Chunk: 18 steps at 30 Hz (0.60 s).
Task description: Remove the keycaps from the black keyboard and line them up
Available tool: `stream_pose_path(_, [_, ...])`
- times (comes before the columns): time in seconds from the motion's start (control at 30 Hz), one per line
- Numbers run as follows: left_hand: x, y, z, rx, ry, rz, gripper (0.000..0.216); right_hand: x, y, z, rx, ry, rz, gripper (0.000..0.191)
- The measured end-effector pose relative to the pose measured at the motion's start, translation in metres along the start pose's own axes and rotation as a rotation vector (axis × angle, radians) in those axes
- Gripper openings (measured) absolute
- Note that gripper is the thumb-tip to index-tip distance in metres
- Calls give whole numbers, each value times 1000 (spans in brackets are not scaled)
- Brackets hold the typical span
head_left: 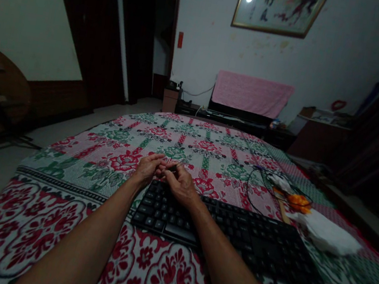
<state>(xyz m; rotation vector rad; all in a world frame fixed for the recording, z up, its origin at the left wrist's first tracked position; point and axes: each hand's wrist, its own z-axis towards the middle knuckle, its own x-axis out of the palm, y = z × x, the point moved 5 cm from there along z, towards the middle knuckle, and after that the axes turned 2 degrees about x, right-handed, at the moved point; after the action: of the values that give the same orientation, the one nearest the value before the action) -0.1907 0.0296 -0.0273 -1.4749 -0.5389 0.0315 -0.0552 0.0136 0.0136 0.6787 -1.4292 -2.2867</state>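
Note:
A black keyboard lies on the patterned cloth in front of me, its left end under my hands. Just above its upper left corner my left hand and my right hand meet, fingertips to fingertips. Both are closed. Between thumb and fingers, the right hand pinches something small and dark that I cannot make out. The left fingers curl in against the same spot, and what they hold is hidden. My right forearm crosses over the middle of the keys.
Right of the keyboard lie a crumpled white paper or cloth, an orange bundle, a flat wooden strip and a looped black cable. The floral cloth covers the table. Behind it, a pink towel drapes over a screen.

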Motion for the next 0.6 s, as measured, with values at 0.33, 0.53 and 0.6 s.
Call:
stream_pose_path(0.33, [2, -1, -2, 37, 8, 70, 34, 1, 3, -2, -22, 59, -130, 17])
stream_pose_path(0.53, [2, -2, -5, -1, 139, 30, 32, 1, 6, -3, -29, 77, -146, 17])
stream_pose_path(0.6, [2, -4, -8, -18, 179, -5, 31, 0, 7, -3, -41, 82, -165, 17])
